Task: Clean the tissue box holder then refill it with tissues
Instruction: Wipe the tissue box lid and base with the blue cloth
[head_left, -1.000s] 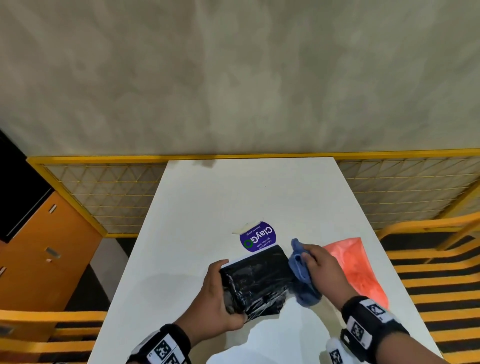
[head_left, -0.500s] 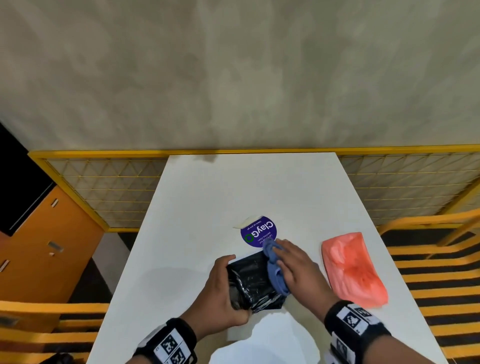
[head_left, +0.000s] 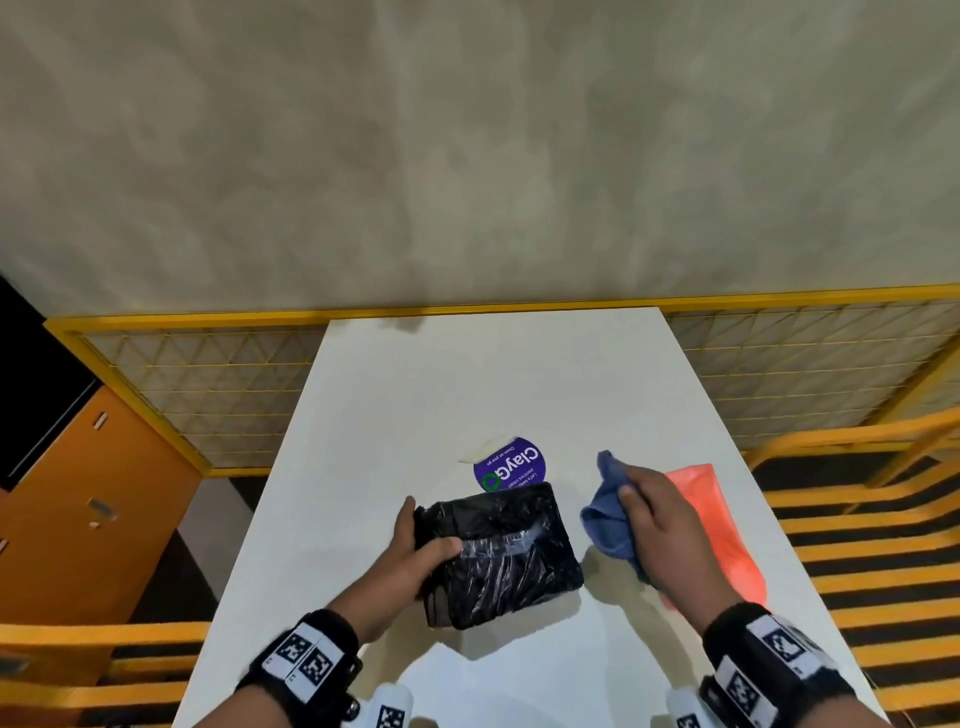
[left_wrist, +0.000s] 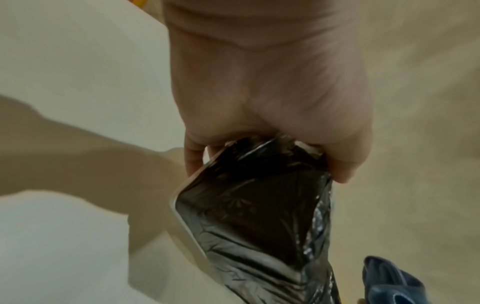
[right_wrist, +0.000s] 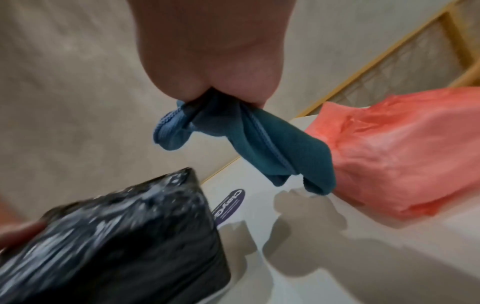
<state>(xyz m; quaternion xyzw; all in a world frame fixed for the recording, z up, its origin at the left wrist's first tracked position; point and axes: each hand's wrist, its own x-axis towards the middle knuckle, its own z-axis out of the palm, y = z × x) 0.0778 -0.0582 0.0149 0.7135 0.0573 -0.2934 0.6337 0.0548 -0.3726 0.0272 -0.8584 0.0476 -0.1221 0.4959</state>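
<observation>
The tissue box holder (head_left: 511, 556) is a black box wrapped in shiny plastic, held tilted above the white table (head_left: 493, 395). My left hand (head_left: 415, 551) grips its left end, thumb on top; the left wrist view shows the holder (left_wrist: 249, 216) clamped in my left hand (left_wrist: 270, 127). My right hand (head_left: 654, 525) holds a bunched blue cloth (head_left: 608, 519) just right of the holder, apart from it. In the right wrist view the blue cloth (right_wrist: 249, 139) hangs from my right hand (right_wrist: 218, 67) above the holder (right_wrist: 119, 236). A pink tissue pack (head_left: 717, 530) lies on the table behind that hand.
A round purple sticker (head_left: 511, 465) sits on the table just beyond the holder. Yellow mesh railing (head_left: 208, 384) runs behind the table at both sides. An orange cabinet (head_left: 88, 499) stands at the left, and yellow slatted seating (head_left: 862, 519) flanks the right.
My right hand has lifted the blue cloth off the holder's top and moved it to the right. My left hand keeps holding the holder, which has tilted slightly.
</observation>
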